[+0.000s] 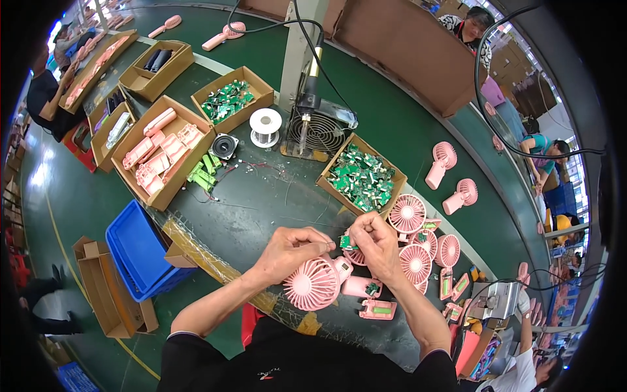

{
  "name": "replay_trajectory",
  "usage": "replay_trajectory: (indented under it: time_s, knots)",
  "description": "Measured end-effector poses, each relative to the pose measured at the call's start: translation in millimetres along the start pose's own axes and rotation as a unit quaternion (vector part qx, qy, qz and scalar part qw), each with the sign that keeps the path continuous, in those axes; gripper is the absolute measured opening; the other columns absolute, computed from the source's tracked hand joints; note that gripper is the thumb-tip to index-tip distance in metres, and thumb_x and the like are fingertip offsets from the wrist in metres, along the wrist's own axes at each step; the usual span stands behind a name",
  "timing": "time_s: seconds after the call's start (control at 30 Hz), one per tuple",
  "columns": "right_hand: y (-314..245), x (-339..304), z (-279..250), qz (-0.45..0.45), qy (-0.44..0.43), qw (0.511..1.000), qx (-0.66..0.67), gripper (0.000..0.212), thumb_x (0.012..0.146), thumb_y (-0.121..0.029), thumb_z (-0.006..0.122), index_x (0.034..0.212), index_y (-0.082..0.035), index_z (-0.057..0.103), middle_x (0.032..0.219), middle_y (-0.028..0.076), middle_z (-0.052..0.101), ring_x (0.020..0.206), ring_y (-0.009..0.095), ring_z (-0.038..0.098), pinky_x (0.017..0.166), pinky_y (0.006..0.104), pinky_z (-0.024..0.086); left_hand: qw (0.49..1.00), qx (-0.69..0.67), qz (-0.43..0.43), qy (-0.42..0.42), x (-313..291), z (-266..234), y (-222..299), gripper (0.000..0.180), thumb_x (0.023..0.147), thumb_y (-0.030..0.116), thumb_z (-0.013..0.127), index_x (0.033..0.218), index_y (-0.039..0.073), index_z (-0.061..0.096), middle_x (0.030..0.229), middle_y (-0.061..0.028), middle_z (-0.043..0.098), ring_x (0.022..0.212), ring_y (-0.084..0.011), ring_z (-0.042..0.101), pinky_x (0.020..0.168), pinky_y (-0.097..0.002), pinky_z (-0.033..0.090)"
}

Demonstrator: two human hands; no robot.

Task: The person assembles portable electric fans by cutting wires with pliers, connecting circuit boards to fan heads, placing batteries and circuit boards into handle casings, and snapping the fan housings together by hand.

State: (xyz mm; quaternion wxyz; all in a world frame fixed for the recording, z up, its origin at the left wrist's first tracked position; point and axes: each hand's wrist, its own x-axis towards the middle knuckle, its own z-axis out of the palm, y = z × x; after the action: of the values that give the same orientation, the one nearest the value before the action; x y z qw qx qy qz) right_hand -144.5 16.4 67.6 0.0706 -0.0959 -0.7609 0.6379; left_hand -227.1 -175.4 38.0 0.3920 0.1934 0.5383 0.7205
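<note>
Just above the bench, a small green circuit board (347,242) sits between my two hands. My right hand (377,248) is closed in a pinch at the board's right edge. My left hand (294,253) is also closed, thumb against fingers, close to the board's left side; what its fingertips hold is too small to make out. Directly below my hands lies a pink handheld fan (311,283) with its round grille facing up. Beside it are a pink handle piece (361,287) with a small board on it and an opened pink handle shell (377,310) showing a green battery.
Several pink fans (415,263) crowd the bench at right. Ahead stand a box of green boards (321,181), a soldering iron (304,124) on its stand and a solder spool (266,122). Pink shells fill a carton (204,143) at left, near green batteries (202,175).
</note>
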Motion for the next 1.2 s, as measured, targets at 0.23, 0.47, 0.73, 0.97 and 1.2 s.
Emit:
replay_trajectory:
  time_s: [0.23, 0.47, 0.73, 0.97, 1.2]
  knots:
    - [-7.9, 2.3, 1.5, -0.006, -0.012, 1.0, -0.001, 0.01, 0.092, -0.009, 0.06, 0.09, 0.0, 0.056, 0.073, 0.001, 0.06, 0.064, 0.004, 0.052, 0.056, 0.0191, 0.041, 0.998, -0.053, 0.031, 0.01, -0.4, -3.1, 4.9, 0.016, 0.09, 0.003, 0.059, 0.093, -0.01, 0.068, 0.101, -0.0134, 0.067, 0.085, -0.0157, 0.067, 0.077, -0.027, 0.054]
    - [-1.1, 7.1, -2.4, 0.0, -0.031, 0.999, 0.028, 0.013, 0.093, -0.011, 0.063, 0.088, -0.001, 0.056, 0.074, 0.001, 0.062, 0.063, 0.004, 0.053, 0.056, 0.0193, 0.042, 0.997, -0.05, 0.053, 0.011, 1.6, -5.9, 11.5, 0.016, 0.09, 0.003, 0.059, 0.093, -0.011, 0.066, 0.101, -0.0135, 0.066, 0.083, -0.0155, 0.067, 0.075, -0.0268, 0.054]
    - [-1.0, 10.5, 4.3, 0.005, -0.03, 0.997, 0.072, 0.014, 0.094, -0.012, 0.062, 0.089, -0.001, 0.055, 0.073, 0.001, 0.061, 0.06, 0.003, 0.051, 0.052, 0.0186, 0.04, 0.998, -0.039, 0.002, 0.048, 0.4, -5.6, 8.6, 0.014, 0.092, 0.004, 0.058, 0.092, -0.006, 0.068, 0.088, -0.0086, 0.069, 0.081, -0.0107, 0.065, 0.074, -0.0252, 0.054]
    - [-8.4, 20.4, 16.1, -0.017, -0.003, 1.0, 0.021, 0.016, 0.095, -0.016, 0.061, 0.091, -0.001, 0.057, 0.075, 0.001, 0.06, 0.066, 0.005, 0.054, 0.057, 0.0204, 0.042, 0.996, -0.056, 0.031, 0.06, 3.4, -8.9, 7.3, 0.014, 0.094, 0.006, 0.056, 0.092, -0.005, 0.064, 0.089, -0.008, 0.068, 0.081, -0.0091, 0.062, 0.075, -0.0242, 0.052]
    - [-14.6, 38.0, 26.3, -0.009, -0.011, 0.999, 0.039, 0.016, 0.095, -0.016, 0.061, 0.091, -0.001, 0.056, 0.075, 0.001, 0.059, 0.066, 0.005, 0.052, 0.057, 0.0205, 0.041, 0.994, -0.064, 0.061, 0.064, 13.0, -19.7, 8.8, 0.012, 0.094, 0.007, 0.056, 0.09, -0.003, 0.061, 0.087, -0.0067, 0.067, 0.079, -0.0081, 0.061, 0.073, -0.0239, 0.051]
